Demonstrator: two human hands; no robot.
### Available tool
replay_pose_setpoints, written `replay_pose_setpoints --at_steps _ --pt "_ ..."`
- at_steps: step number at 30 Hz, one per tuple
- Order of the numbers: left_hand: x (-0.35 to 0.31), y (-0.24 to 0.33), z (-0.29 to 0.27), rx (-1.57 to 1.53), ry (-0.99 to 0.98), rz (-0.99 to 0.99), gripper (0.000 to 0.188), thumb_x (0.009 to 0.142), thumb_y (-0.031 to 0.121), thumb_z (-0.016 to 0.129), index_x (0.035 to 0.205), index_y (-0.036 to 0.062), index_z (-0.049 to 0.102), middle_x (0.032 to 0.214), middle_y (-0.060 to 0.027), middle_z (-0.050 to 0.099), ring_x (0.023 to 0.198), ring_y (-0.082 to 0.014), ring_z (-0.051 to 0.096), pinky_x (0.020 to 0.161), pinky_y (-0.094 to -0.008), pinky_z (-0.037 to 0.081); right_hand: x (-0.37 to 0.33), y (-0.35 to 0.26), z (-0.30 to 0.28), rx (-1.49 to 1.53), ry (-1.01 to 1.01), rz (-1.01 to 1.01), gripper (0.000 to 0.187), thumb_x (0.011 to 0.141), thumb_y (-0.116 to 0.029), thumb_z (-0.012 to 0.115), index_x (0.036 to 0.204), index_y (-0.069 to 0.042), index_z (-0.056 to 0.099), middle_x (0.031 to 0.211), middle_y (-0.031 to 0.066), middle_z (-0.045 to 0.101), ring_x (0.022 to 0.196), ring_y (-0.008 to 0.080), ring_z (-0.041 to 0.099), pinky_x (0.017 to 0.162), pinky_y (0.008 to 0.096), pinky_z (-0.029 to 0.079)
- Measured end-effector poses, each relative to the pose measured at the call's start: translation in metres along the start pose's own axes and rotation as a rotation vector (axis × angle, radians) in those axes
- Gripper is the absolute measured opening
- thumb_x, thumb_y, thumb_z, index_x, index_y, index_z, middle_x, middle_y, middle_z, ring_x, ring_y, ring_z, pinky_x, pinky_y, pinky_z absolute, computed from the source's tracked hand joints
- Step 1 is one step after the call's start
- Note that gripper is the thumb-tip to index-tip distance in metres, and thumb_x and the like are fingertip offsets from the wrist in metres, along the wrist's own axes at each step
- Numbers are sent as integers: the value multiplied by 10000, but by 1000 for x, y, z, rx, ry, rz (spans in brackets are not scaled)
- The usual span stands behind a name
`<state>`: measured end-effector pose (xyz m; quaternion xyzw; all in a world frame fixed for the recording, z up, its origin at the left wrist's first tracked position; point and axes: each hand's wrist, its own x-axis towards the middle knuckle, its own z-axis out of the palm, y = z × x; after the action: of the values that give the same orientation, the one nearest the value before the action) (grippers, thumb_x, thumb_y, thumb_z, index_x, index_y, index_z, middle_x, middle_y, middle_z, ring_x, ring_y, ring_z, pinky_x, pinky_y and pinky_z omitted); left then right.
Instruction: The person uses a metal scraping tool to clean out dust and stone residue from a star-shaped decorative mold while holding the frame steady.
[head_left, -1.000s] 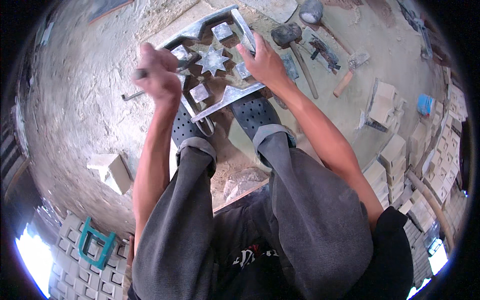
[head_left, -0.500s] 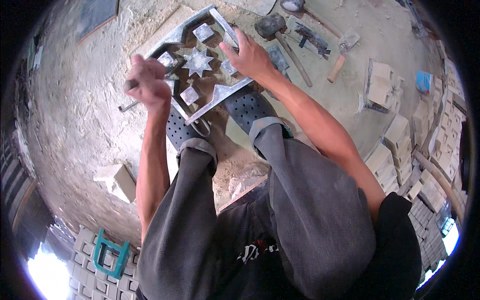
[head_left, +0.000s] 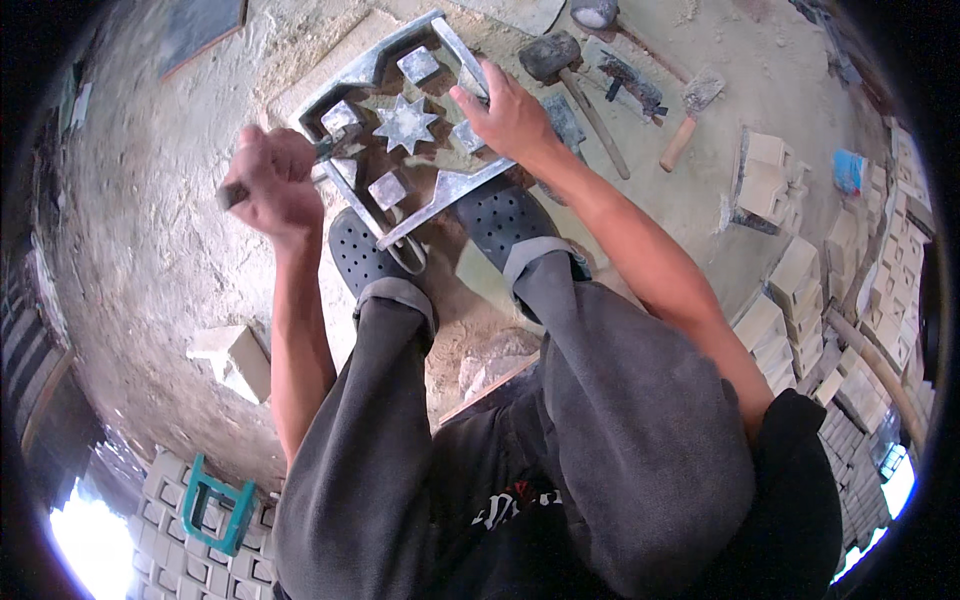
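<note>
A grey metal mould frame (head_left: 458, 186) lies tilted on the ground in front of my feet. Inside it sit an eight-pointed star block (head_left: 405, 124) and several square blocks, one being the near block (head_left: 388, 189). My right hand (head_left: 508, 112) grips the frame's right side bar, fingers over the edge. At the frame's left side, my left hand (head_left: 272, 182) is closed round the dark handle (head_left: 233, 194) of a tool. The tool's metal part reaches toward the left blocks, and its kind is mostly hidden by the hand.
Right of the frame lie a mallet (head_left: 550, 57), a second hammer (head_left: 594, 12) and a wood-handled scraper (head_left: 690, 120). Cast pale blocks (head_left: 765, 175) stand stacked at far right. One pale block (head_left: 232, 360) and a green plastic frame (head_left: 217, 507) are at left.
My left hand has moved left and slightly nearer, with the handle still in it. The mould and my right hand appear slightly further right in the picture.
</note>
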<state>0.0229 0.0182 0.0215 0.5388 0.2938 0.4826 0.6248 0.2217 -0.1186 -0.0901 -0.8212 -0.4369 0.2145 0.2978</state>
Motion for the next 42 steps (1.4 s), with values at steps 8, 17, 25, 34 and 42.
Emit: replay_pose_setpoints --at_steps 8,17,25,34,42 --pt "26 -16 -30 -14 -335 -251 415 969 153 449 578 72 336 544 33 285 488 -82 247 451 -279 196 9 -16 2 0 -14 -33 652 910 -497 542 1291 26 460 1142 299 590 1020 466 594 861 519 494" --pt "16 10 -19 -9 -549 -158 422 928 142 460 542 61 309 530 17 305 488 -96 255 454 -290 196 5 -7 0 -16 14 -34 655 914 -501 537 1277 40 459 1135 300 592 1011 465 596 846 516 495" --pt "12 -30 3 72 -11 -249 456 974 259 504 581 130 311 524 8 301 475 -124 282 473 -301 222 7 -8 -2 -28 31 -41 628 910 -497 545 1249 26 474 1100 300 604 983 480 596 821 526 496" --pt "4 -4 7 -65 -21 -181 385 953 257 487 617 151 330 518 45 231 444 -94 240 441 -297 191 5 -4 -3 5 -4 -25 620 909 -494 552 1237 28 482 1096 310 602 982 481 597 823 525 496" --pt "-7 -40 -12 185 -177 -180 417 937 238 466 574 94 318 540 12 275 470 -115 270 455 -293 208 9 -15 3 -2 23 -55 645 906 -494 559 1272 30 470 1120 308 595 1003 470 596 832 519 496"
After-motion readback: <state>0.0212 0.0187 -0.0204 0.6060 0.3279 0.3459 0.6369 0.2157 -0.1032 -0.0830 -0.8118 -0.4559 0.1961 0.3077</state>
